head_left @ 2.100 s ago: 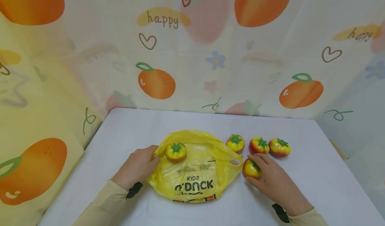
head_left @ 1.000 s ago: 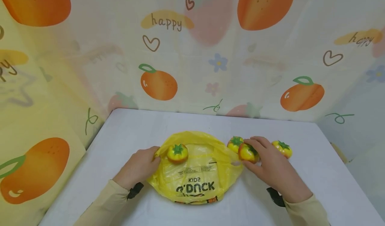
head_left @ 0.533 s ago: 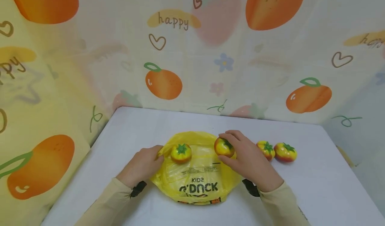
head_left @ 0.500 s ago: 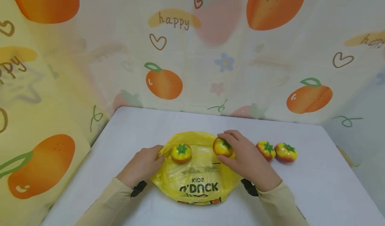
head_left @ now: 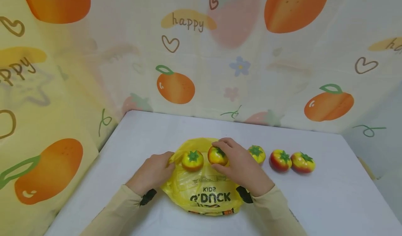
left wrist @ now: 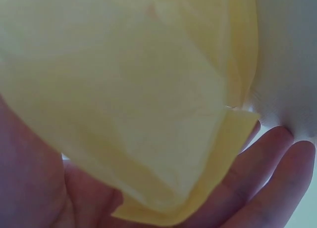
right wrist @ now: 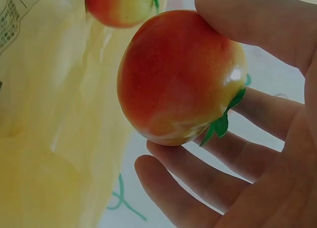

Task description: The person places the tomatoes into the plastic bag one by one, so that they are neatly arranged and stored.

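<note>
A yellow plastic bag [head_left: 208, 183] with black print lies spread on the table, its mouth gaping toward the back. My left hand [head_left: 154, 171] pinches the bag's left rim; in the left wrist view, yellow film [left wrist: 163, 139] runs between thumb and fingers. One artificial tomato [head_left: 192, 161], yellow and red with a green star-shaped calyx, sits in the bag mouth near that hand. My right hand [head_left: 242, 166] grips a second tomato [head_left: 216, 155] over the bag, just right of the first. In the right wrist view the held tomato [right wrist: 178, 79] shows its red underside between thumb and fingertips.
To the right of the bag several like tomatoes stand in a row on the white table [head_left: 329, 201]: one [head_left: 257, 154] partly behind my right hand, then a red-sided one [head_left: 280, 160] beside another [head_left: 303, 162]. A fruit-patterned cloth [head_left: 201, 100] hangs behind.
My right hand has lifted a tomato from the table right of the bag and carried it left over the bag mouth. The left hand keeps its hold on the rim.
</note>
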Demonstrator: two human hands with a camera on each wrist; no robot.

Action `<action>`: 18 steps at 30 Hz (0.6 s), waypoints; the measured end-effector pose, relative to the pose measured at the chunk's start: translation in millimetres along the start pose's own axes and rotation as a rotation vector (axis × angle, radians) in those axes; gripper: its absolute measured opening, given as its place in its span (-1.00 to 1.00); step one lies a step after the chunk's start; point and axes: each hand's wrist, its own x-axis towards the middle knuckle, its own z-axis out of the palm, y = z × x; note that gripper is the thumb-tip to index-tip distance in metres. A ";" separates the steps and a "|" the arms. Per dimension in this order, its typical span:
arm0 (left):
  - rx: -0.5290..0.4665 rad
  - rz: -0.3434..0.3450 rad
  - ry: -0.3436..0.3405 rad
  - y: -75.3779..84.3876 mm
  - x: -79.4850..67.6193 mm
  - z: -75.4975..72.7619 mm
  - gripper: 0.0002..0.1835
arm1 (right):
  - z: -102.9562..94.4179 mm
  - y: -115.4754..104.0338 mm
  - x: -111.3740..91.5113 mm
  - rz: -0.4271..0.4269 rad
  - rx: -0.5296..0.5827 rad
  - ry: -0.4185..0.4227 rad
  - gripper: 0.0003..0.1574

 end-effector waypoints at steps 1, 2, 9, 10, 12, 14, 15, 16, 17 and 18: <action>0.002 0.000 0.000 -0.3 0.2 0.5 -0.60 | 1.6 -0.1 0.7 -0.002 0.001 -0.001 -0.25; 0.002 -0.001 0.000 -0.4 0.1 0.7 -0.60 | 3.1 -0.4 1.3 -0.004 0.000 0.001 -0.25; 0.010 -0.005 -0.002 -0.5 1.2 2.8 -0.59 | 8.9 0.9 3.5 0.005 -0.004 -0.005 -0.24; 0.010 -0.004 -0.004 -0.3 1.1 2.7 -0.59 | 10.0 1.3 4.0 0.007 -0.007 -0.009 -0.24; 0.012 -0.003 -0.008 0.3 0.8 2.3 -0.59 | 12.5 2.2 5.0 0.003 -0.007 -0.010 -0.25; 0.012 -0.001 -0.011 1.2 0.8 2.1 -0.59 | 14.8 3.3 5.9 -0.007 -0.007 -0.013 -0.26; 0.014 0.000 -0.011 1.3 0.8 2.2 -0.58 | 15.8 3.7 6.3 -0.011 -0.007 -0.016 -0.26; 0.015 0.003 -0.013 1.4 1.0 2.4 -0.58 | 16.6 4.1 6.6 -0.013 -0.006 -0.020 -0.27; 0.016 0.003 -0.014 1.6 1.2 2.6 -0.58 | 17.7 4.6 6.9 -0.014 -0.004 -0.023 -0.27; 0.016 0.005 -0.015 1.7 1.4 2.8 -0.58 | 18.7 5.2 7.1 -0.013 -0.006 -0.026 -0.27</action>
